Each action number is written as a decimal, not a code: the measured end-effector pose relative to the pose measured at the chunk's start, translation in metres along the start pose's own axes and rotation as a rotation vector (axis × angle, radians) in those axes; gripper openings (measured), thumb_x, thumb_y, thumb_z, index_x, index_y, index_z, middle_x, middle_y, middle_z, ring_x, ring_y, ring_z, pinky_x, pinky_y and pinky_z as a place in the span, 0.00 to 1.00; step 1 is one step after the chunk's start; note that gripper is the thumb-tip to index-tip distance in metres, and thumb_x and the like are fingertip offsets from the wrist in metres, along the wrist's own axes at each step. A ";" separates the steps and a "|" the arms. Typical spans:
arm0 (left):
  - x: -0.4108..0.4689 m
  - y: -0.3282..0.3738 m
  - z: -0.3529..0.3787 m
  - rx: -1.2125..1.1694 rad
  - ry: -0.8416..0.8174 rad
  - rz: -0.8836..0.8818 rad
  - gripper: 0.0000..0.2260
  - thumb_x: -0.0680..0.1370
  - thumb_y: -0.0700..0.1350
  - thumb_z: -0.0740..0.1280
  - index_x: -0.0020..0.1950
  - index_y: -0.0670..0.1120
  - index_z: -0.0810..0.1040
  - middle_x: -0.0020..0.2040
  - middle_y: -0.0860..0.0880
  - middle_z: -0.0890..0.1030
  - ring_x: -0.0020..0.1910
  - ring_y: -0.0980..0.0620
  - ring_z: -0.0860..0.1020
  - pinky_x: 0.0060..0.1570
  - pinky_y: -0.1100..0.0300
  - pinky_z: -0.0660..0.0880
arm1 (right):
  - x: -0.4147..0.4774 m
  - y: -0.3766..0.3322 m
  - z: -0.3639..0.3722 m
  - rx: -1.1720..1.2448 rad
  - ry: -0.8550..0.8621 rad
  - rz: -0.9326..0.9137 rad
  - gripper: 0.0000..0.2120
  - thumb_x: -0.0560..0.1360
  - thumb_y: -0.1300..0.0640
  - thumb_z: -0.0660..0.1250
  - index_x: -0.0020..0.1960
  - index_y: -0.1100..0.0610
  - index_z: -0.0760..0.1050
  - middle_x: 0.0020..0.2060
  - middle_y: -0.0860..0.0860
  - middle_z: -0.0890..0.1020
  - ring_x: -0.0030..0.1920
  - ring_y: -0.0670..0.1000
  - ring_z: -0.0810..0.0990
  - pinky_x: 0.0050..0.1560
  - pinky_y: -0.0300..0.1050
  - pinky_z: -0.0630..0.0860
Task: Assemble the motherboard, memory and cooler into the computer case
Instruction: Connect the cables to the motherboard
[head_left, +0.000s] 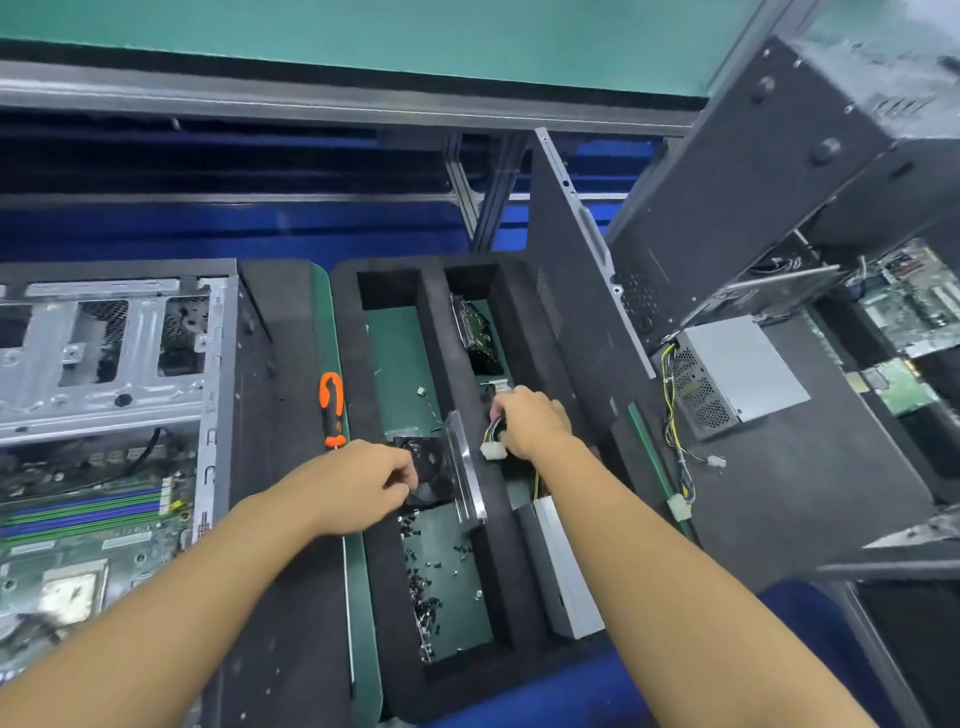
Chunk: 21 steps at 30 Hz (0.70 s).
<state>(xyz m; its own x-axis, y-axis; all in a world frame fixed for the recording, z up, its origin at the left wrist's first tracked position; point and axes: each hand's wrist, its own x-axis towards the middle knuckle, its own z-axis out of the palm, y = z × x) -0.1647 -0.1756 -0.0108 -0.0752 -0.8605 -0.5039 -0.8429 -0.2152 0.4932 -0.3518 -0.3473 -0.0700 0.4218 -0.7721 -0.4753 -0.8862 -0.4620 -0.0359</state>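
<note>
head view: left hand (363, 486) pinches the black fan (431, 462), right hand (530, 421) grips a cable bundle (493, 434), arms outstretched.

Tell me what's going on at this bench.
A person is reaching into a black foam tray of parts with both hands. The left hand pinches the edge of a black fan, and the right hand grips a bundle of cables with a white plug. The computer case lies open on the left with the motherboard already inside. An orange-handled screwdriver lies between case and tray, and loose screws sit in the tray's near compartment.
</note>
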 end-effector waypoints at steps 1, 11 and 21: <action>0.001 -0.001 0.000 -0.010 -0.001 -0.002 0.07 0.80 0.47 0.60 0.51 0.55 0.78 0.40 0.59 0.78 0.38 0.58 0.76 0.48 0.56 0.77 | 0.004 -0.001 -0.002 0.016 -0.016 0.021 0.18 0.77 0.64 0.66 0.57 0.44 0.78 0.62 0.51 0.77 0.62 0.57 0.75 0.62 0.50 0.69; 0.001 -0.008 0.002 -0.069 -0.012 -0.031 0.08 0.80 0.47 0.60 0.53 0.55 0.78 0.42 0.57 0.80 0.38 0.54 0.78 0.45 0.56 0.77 | 0.047 -0.017 -0.019 0.320 -0.060 0.292 0.20 0.81 0.56 0.61 0.72 0.60 0.69 0.70 0.60 0.73 0.68 0.63 0.72 0.67 0.53 0.72; 0.001 -0.008 0.003 -0.056 0.008 -0.022 0.08 0.80 0.47 0.59 0.52 0.56 0.77 0.38 0.59 0.77 0.34 0.60 0.74 0.37 0.60 0.74 | 0.063 -0.016 -0.009 0.257 -0.239 0.364 0.23 0.84 0.50 0.62 0.73 0.63 0.69 0.68 0.59 0.76 0.65 0.59 0.77 0.50 0.43 0.71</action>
<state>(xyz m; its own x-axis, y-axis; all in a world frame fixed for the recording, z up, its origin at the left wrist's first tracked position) -0.1601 -0.1735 -0.0176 -0.0525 -0.8591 -0.5091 -0.8133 -0.2591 0.5210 -0.3095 -0.3926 -0.0917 0.0479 -0.7279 -0.6840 -0.9989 -0.0363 -0.0314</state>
